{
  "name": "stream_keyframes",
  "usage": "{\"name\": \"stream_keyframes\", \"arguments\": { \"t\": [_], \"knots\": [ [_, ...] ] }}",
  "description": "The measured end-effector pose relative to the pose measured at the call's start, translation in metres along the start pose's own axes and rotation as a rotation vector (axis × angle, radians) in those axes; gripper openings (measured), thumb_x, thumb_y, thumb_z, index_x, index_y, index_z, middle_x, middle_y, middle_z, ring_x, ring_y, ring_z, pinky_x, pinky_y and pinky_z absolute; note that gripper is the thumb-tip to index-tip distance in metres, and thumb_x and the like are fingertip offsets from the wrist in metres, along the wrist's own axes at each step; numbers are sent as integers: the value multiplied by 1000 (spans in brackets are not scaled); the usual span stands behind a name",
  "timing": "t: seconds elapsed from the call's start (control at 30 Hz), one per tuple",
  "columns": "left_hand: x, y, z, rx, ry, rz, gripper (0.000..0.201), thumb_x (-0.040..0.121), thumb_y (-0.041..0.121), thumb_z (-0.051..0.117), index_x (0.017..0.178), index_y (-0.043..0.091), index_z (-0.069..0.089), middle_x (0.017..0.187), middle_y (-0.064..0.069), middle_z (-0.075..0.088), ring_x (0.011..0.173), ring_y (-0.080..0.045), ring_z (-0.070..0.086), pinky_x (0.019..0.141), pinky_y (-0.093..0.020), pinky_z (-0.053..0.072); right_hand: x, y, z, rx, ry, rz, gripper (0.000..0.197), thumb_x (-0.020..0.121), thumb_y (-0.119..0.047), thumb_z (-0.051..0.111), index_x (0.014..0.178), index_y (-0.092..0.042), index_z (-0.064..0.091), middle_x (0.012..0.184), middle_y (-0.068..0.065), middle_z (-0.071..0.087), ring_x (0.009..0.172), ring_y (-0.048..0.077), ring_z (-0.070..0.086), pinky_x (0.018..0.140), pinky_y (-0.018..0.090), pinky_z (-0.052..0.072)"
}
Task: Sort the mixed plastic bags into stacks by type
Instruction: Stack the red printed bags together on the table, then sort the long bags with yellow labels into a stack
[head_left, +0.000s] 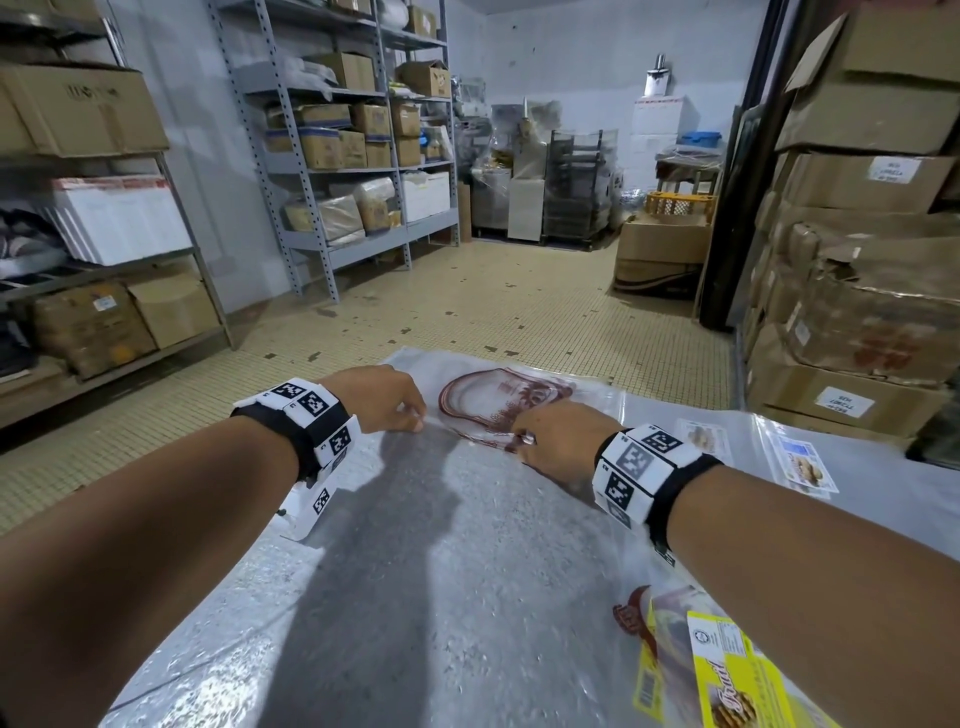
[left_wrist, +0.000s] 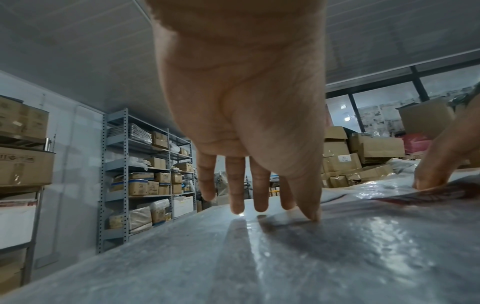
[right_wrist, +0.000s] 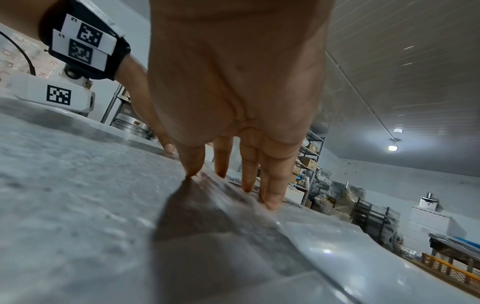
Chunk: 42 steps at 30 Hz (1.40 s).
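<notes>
Evidently my left hand (head_left: 387, 397) and right hand (head_left: 550, 436) press straight fingertips on the printed bag (head_left: 498, 400) (thin, limp, slippery); I would pinch its near edge.

A storeroom: metal shelving (head_left: 332, 156) loaded with cardboard boxes (head_left: 857, 218) (more stacked at right), over a worn tiled floor (head_left: 467, 312).

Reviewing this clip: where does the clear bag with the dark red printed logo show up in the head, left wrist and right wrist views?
Head: the red-logo bag lies on the table at centre, between the left hand and right hand.
Left wrist: its red print at the right edge, under the right hand's fingertips.
Right wrist: a dark streak at centre, under the fingertips.
Shared landmark: the grey metal shelving.
</notes>
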<state>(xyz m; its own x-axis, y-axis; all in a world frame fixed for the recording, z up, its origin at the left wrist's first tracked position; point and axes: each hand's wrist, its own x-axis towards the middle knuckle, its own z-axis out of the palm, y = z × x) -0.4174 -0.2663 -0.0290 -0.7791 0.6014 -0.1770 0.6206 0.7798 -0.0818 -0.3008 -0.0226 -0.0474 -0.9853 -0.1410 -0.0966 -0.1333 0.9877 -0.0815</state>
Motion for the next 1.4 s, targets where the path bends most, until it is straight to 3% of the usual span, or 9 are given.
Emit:
{"name": "stream_keyframes", "arguments": {
  "t": [0.23, 0.37, 0.5, 0.8, 0.93, 1.07, 1.2, 1.3, 1.4],
  "knots": [
    [-14, 10, -11, 18, -8, -36, 46, 98, 50, 60, 141, 33, 57, 139, 4, 60, 124, -20, 55, 101, -35, 44, -11, -10, -20, 8, 19, -13, 35, 101, -37, 51, 127, -18, 64, 126, 4, 67, 113, 26, 61, 92, 36, 51],
    [-36, 29, -32, -14, 80, 18, 31, 99, 43, 61, 125, 29, 68, 122, 7, 67, 102, -13, 59, 84, -28, 43, -27, -23, -43, 30, 103, -10, 32, 100, -37, 50, 111, -13, 67, 115, 8, 69, 104, 30, 63, 87, 39, 53],
    [-64, 57, -53, -76, 152, 19, 20, 95, 28, 58, 87, 16, 72, 88, -5, 73, 81, -29, 65, 72, -37, 53, -64, -29, -74, 83, 169, -13, 31, 101, -26, 51, 93, -3, 69, 98, 13, 71, 90, 31, 66, 69, 33, 46],
    [-143, 158, -69, -216, 258, 87, 27, 94, 39, 67, 77, 17, 69, 77, -1, 69, 74, -25, 64, 68, -34, 51, -199, 3, -123, 121, 304, 136, 38, 102, -39, 55, 70, -18, 55, 83, 2, 62, 80, 23, 57, 64, 32, 38],
    [-177, 217, -56, -251, 231, 138, 29, 95, 40, 67, 83, 14, 70, 86, -1, 69, 80, -18, 60, 70, -30, 44, -271, 21, -114, 88, 290, 240, 38, 102, -41, 55, 70, -20, 54, 77, -2, 54, 79, 23, 54, 70, 32, 41],
    [-200, 267, -31, -358, 164, 191, 23, 93, 44, 69, 88, 22, 71, 90, 8, 67, 83, -12, 60, 71, -29, 44, -339, 40, -79, 81, 157, 333, 40, 101, -40, 56, 103, -2, 70, 104, 12, 69, 98, 31, 63, 85, 35, 50],
    [-213, 310, -2, -354, 179, 207, 24, 90, 52, 67, 95, 29, 73, 100, 8, 68, 97, -16, 64, 86, -35, 51, -403, 53, -38, 63, 9, 416, 45, 102, -48, 53, 116, -8, 68, 125, 11, 63, 115, 31, 58, 95, 34, 46],
    [-218, 340, 18, -341, 136, 144, 60, 83, 67, 60, 129, 28, 65, 130, 0, 61, 123, -24, 54, 103, -38, 45, -435, 61, -8, 40, -48, 483, 42, 103, -50, 50, 119, -15, 66, 128, 7, 60, 122, 29, 56, 88, 31, 41],
    [-222, 365, 39, -322, 41, 123, 90, 68, 84, 39, 138, 30, 56, 145, -2, 51, 138, -33, 43, 110, -49, 41, -456, 70, 18, 148, 60, 572, 37, 96, -57, 56, 112, -25, 64, 124, 2, 60, 122, 26, 56, 85, 31, 41]
  ]
}}
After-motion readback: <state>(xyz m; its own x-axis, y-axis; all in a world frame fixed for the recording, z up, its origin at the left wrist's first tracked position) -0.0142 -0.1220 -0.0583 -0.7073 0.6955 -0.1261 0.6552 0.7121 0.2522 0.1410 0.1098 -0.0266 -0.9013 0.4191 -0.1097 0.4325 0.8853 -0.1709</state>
